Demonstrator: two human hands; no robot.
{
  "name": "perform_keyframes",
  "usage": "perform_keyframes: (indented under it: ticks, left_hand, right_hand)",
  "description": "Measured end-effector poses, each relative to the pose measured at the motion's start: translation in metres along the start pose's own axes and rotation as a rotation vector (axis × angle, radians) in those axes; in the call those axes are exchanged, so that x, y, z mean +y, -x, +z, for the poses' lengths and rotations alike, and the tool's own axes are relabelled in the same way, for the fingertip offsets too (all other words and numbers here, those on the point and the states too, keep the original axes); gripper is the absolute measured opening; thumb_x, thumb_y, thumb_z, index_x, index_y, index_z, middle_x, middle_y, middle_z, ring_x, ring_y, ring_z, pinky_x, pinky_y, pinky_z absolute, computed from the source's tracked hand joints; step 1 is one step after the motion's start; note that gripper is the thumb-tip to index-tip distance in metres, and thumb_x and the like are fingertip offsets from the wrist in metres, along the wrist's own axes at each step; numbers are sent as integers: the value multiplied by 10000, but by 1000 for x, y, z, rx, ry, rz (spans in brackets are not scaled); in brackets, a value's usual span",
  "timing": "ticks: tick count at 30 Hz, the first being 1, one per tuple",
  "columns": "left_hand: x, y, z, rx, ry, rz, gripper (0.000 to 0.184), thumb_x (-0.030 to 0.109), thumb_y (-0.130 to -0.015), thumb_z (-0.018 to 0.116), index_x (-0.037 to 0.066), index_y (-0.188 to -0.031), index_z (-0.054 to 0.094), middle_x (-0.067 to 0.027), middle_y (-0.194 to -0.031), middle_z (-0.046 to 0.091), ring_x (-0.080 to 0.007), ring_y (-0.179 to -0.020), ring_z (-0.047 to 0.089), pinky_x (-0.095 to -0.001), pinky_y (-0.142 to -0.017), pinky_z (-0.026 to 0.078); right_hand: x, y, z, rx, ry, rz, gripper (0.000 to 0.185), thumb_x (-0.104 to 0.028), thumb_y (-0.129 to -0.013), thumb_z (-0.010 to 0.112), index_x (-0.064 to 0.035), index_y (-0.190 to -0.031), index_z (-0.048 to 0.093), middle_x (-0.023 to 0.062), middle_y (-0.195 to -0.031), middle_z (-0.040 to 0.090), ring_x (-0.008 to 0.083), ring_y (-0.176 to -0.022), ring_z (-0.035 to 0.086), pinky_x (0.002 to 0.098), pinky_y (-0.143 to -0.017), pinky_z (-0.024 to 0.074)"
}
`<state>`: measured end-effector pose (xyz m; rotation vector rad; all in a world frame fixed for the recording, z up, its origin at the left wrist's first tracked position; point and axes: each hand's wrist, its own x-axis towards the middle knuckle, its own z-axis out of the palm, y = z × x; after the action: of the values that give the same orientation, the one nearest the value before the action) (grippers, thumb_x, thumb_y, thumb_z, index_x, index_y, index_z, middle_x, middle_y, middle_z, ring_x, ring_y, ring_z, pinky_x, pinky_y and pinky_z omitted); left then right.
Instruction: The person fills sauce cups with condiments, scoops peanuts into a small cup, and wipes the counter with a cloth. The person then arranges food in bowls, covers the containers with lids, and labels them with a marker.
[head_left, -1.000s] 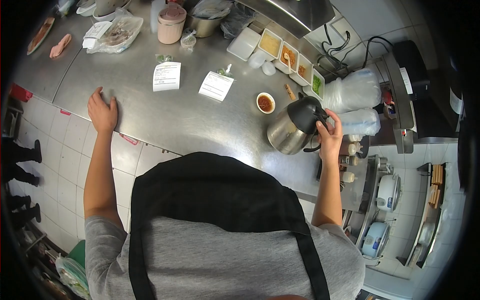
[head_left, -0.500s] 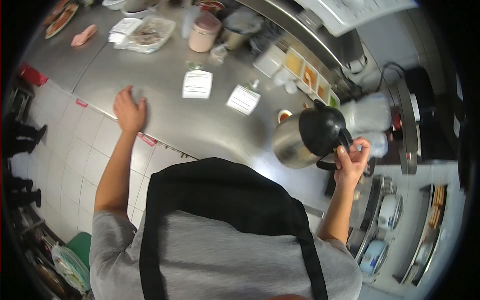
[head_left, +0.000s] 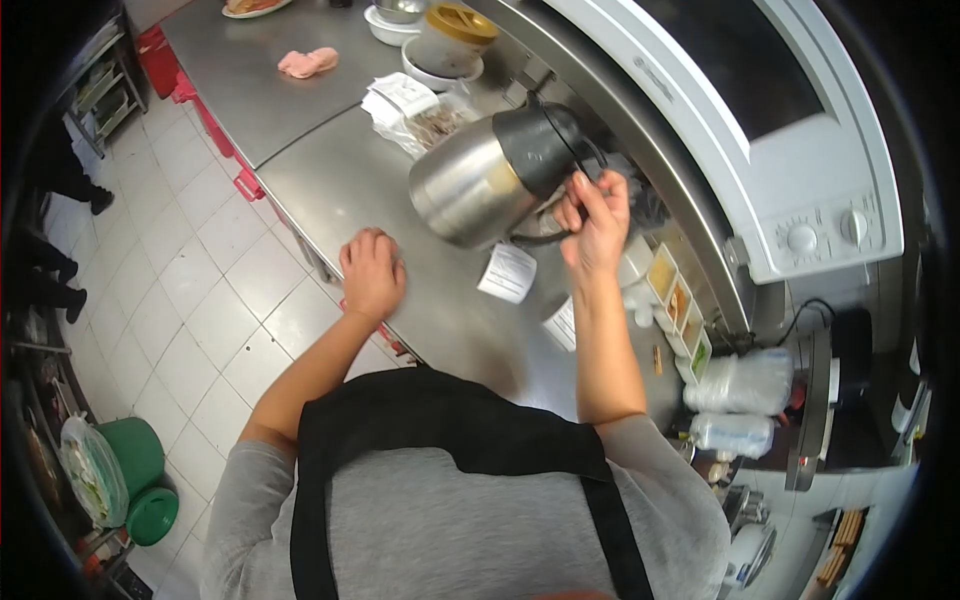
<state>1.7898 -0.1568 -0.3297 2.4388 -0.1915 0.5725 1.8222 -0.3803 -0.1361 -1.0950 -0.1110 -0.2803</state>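
The right hand [head_left: 598, 222] is curled around the black handle of the steel jug [head_left: 470, 185], whose body lies to the left of that hand, above the tabletop [head_left: 320, 185]. The left hand [head_left: 373, 272] rests on the tabletop's edge, fingers close together and slightly bent. Between the hands lies a printed slip [head_left: 508, 272]; food containers [head_left: 678, 300] sit right of the right hand.
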Motion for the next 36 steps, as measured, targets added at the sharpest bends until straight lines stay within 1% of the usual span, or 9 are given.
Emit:
perform_keyframes:
  ticks: [11,13,17,19,20,22,25,30,36]
  left_hand:
    - [-2,-4,-6,-34,62,12,360,108,-704,655,89,-1021,487,-110,-1149,465,-320,-1206,406,-491,-987,280]
    - [-2,-6,-7,-45,72,19,367,105,-702,652,93,-1030,489,-109,-1149,467,-322,-1209,407,-496,-986,279]
    - [-1,-7,-8,-59,73,10,381,110,-698,656,91,-1040,490,-110,-1154,471,-327,-1208,410,-496,-986,280]
    - [-1,-8,-9,-62,73,12,388,115,-695,659,90,-1044,490,-111,-1155,473,-330,-1208,411,-496,-986,280]
    - [0,-8,-9,-65,73,10,389,116,-694,659,89,-1043,491,-112,-1153,475,-331,-1208,411,-497,-986,280]
    - [0,-8,-8,-75,72,7,390,120,-692,661,87,-1042,492,-113,-1149,480,-332,-1209,411,-498,-988,279]
    - [0,-9,-7,-81,60,20,388,127,-692,661,85,-1039,495,-114,-1142,487,-332,-1207,413,-500,-988,277]
    - [3,-10,-7,-102,42,15,379,140,-701,655,87,-1044,502,-112,-1153,489,-330,-1219,409,-520,-993,273]
    - [3,-11,-5,-97,32,27,407,161,-707,658,74,-1071,499,-120,-1160,491,-333,-1215,411,-513,-1002,266]
  right_hand:
    - [74,-182,15,325,216,-230,95,-19,-809,651,-42,-830,561,28,-659,504,111,-455,421,234,-409,334]
    - [89,-210,-6,274,590,-412,87,-48,-820,647,-47,-854,568,23,-659,503,101,-459,417,230,-405,338]
    - [141,-287,-72,377,1605,-984,228,-143,-852,646,-15,-1036,607,105,-935,618,200,-809,585,330,-694,476]
    - [136,-273,-41,422,1545,-955,316,-192,-858,650,-4,-1107,599,142,-1073,621,253,-978,583,374,-838,455]
    - [136,-264,-21,407,1251,-837,362,-222,-860,650,0,-1139,590,157,-1136,607,276,-1051,561,388,-901,424]
    - [138,-263,-13,395,1177,-668,417,-270,-863,646,4,-1171,581,177,-1198,592,312,-1118,540,401,-963,393]
    - [140,-264,-17,410,1466,-530,440,-306,-863,639,9,-1165,583,192,-1198,591,345,-1106,542,403,-959,395]
    - [155,-252,-8,472,1044,-475,462,-302,-819,683,21,-1137,596,234,-1174,590,386,-1103,539,416,-946,400]
    - [159,-225,-5,421,1059,-424,529,-313,-791,687,31,-1168,547,278,-1194,535,426,-1123,495,459,-981,359]
